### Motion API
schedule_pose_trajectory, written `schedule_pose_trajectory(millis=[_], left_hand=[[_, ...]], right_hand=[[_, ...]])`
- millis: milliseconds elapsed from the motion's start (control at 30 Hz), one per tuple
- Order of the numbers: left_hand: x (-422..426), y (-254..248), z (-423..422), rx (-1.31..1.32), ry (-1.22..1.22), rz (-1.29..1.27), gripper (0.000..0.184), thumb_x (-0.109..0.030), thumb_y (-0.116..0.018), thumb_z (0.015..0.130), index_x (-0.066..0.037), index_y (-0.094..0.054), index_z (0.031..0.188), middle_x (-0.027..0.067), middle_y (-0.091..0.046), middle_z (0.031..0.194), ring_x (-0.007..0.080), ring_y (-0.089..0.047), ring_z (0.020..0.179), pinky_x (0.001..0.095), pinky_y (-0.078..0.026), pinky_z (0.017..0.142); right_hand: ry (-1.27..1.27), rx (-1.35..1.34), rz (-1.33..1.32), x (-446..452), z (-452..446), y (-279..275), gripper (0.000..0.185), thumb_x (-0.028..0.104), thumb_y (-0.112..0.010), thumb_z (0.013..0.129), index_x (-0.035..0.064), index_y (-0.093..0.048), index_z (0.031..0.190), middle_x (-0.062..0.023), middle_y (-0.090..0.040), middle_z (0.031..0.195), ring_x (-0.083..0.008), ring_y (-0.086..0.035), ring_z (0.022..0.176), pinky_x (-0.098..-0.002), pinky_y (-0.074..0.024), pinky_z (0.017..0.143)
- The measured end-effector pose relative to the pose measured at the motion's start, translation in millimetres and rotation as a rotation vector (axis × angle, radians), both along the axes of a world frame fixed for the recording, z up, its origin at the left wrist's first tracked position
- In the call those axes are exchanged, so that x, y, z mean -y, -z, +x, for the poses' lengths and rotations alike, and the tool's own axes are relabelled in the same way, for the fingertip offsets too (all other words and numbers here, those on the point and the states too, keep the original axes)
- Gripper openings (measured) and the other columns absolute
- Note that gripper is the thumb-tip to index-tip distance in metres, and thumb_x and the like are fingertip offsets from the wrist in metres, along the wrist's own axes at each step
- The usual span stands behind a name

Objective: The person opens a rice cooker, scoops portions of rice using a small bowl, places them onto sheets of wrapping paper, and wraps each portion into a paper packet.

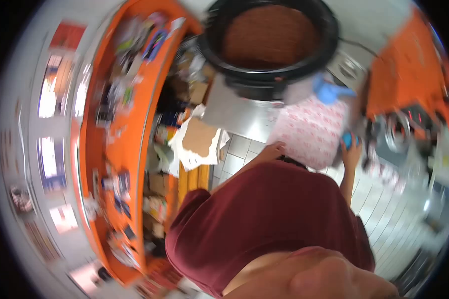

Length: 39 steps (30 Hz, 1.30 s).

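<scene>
A white sheet with a red printed pattern (309, 130) lies in front of my body, over the edge of a metal surface. At its lower left edge is my left hand (275, 148), its fingers closed on the border, somewhat blurred. On the sheet's right side, my right hand (351, 152) has its fingers round a small blue object (348, 140) whose kind I cannot make out. Another light blue item (329, 90), smeared by motion, lies at the sheet's top edge.
A large black round pot (254, 74) with brown contents stands beyond the sheet on the metal surface (234, 112). Orange shelves with clutter (152, 94) run along the left. Brown cardboard (199, 135) on white paper is nearer. A scale-like device (396, 132) stands right.
</scene>
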<state>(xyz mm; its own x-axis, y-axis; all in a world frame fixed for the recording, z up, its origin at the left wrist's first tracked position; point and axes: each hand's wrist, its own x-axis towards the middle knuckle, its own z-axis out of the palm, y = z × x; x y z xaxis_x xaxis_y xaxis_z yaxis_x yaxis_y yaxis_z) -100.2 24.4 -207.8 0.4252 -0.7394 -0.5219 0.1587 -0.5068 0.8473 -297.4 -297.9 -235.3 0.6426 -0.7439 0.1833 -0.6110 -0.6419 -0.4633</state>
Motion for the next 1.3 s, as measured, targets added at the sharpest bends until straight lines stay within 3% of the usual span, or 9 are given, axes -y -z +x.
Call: schedule_pose_trajectory(millis=[67, 133, 300, 433, 567, 900, 1033, 1167, 1300], left_hand=[[18.3, -18.8, -3.1, 0.069, 0.087, 0.018, 0.042, -0.027, -0.061, 0.089, -0.001, -0.055, 0.121, 0.0144, -0.062, 0.114, 0.0234, -0.06, 0.101, 0.0341, -0.047, 0.089], [43.3, 97.6, -4.5, 0.419, 0.227, -0.675, 0.036, -0.023, -0.063, 0.085, -0.007, -0.059, 0.117, 0.0183, -0.058, 0.115, 0.0325, -0.056, 0.109, 0.0452, -0.045, 0.093], [92.9, -93.9, -36.7, 1.007, -0.244, -0.882, 0.037, -0.022, -0.063, 0.084, -0.01, -0.058, 0.118, 0.0168, -0.054, 0.118, 0.0359, -0.053, 0.11, 0.049, -0.044, 0.09], [92.1, -105.5, -1.4, 1.446, -0.076, -0.809, 0.052, -0.026, -0.07, 0.075, -0.013, -0.054, 0.122, 0.0135, -0.05, 0.122, 0.0372, -0.05, 0.111, 0.0489, -0.045, 0.087], [35.5, -161.8, 18.9, 1.393, -0.261, -0.626, 0.079, -0.032, -0.078, 0.05, -0.014, -0.052, 0.122, 0.0118, -0.052, 0.118, 0.0357, -0.051, 0.105, 0.0462, -0.046, 0.08], [-20.4, -212.3, 29.2, 1.367, -0.412, -0.647, 0.095, -0.04, -0.084, 0.055, -0.015, -0.043, 0.137, 0.0267, -0.032, 0.144, 0.0461, -0.035, 0.129, 0.0562, -0.036, 0.101], [-33.1, -183.1, 31.2, 1.201, -0.595, -0.584, 0.109, -0.048, -0.084, 0.06, -0.013, -0.029, 0.148, 0.0298, -0.027, 0.147, 0.0481, -0.027, 0.136, 0.0569, -0.028, 0.106], [-71.7, -174.8, 34.7, 0.222, -0.17, -0.802, 0.081, -0.04, -0.081, 0.07, -0.001, -0.05, 0.133, 0.0225, -0.05, 0.134, 0.0359, -0.048, 0.125, 0.0468, -0.034, 0.105], [-59.2, -259.6, 39.7, 0.261, 0.615, -1.288, 0.046, -0.033, -0.071, 0.084, 0.0, -0.061, 0.114, 0.0201, -0.06, 0.113, 0.0358, -0.058, 0.102, 0.0428, -0.046, 0.087]], right_hand=[[-0.058, -0.107, 0.05, 7.8, 5.9, -18.1, 0.063, 0.046, -0.069, 0.08, 0.0145, -0.053, 0.132, -0.0241, -0.054, 0.126, -0.0421, -0.054, 0.11, -0.0472, -0.0449, 0.091], [-0.222, -0.01, -0.034, 15.0, 8.2, -22.0, 0.069, 0.05, -0.069, 0.08, 0.0008, -0.055, 0.126, -0.0221, -0.062, 0.114, -0.0371, -0.06, 0.104, -0.0443, -0.0469, 0.088], [-0.219, 0.132, 0.265, -7.0, 31.6, -65.1, 0.07, 0.042, -0.069, 0.083, -0.0028, -0.049, 0.132, -0.0226, -0.057, 0.126, -0.0352, -0.057, 0.114, -0.0427, -0.0439, 0.097], [-0.381, 0.244, 0.323, -36.9, 72.6, -105.3, 0.07, 0.039, -0.07, 0.083, -0.0035, -0.047, 0.133, -0.0222, -0.055, 0.128, -0.0346, -0.056, 0.116, -0.0425, -0.043, 0.099], [-0.658, 0.327, 0.43, -71.3, 115.3, -142.5, 0.07, 0.037, -0.07, 0.083, -0.0041, -0.045, 0.135, -0.0219, -0.054, 0.13, -0.0341, -0.055, 0.117, -0.0422, -0.042, 0.1], [-1.268, 0.117, 1.013, -148.2, 190.1, -281.8, 0.075, 0.023, -0.071, 0.082, -0.0074, -0.036, 0.14, -0.0199, -0.047, 0.138, -0.03, -0.049, 0.124, -0.0392, -0.0382, 0.104], [-1.238, 0.379, 0.657, -108.6, 269.4, -338.7, 0.076, 0.027, -0.075, 0.075, -0.0038, -0.044, 0.137, -0.0158, -0.055, 0.131, -0.0235, -0.057, 0.114, -0.0324, -0.0481, 0.092], [-1.019, 0.234, -0.043, -42.1, 384.9, -344.6, 0.064, 0.014, -0.073, 0.067, 0.0078, -0.056, 0.128, -0.0242, -0.065, 0.101, -0.0381, -0.063, 0.088, -0.0397, -0.0505, 0.078], [-1.018, -0.172, -0.297, -7.9, 476.6, -293.4, 0.07, 0.019, -0.077, 0.062, 0.0085, -0.057, 0.128, -0.0232, -0.066, 0.102, -0.037, -0.065, 0.093, -0.0413, -0.0514, 0.084]])
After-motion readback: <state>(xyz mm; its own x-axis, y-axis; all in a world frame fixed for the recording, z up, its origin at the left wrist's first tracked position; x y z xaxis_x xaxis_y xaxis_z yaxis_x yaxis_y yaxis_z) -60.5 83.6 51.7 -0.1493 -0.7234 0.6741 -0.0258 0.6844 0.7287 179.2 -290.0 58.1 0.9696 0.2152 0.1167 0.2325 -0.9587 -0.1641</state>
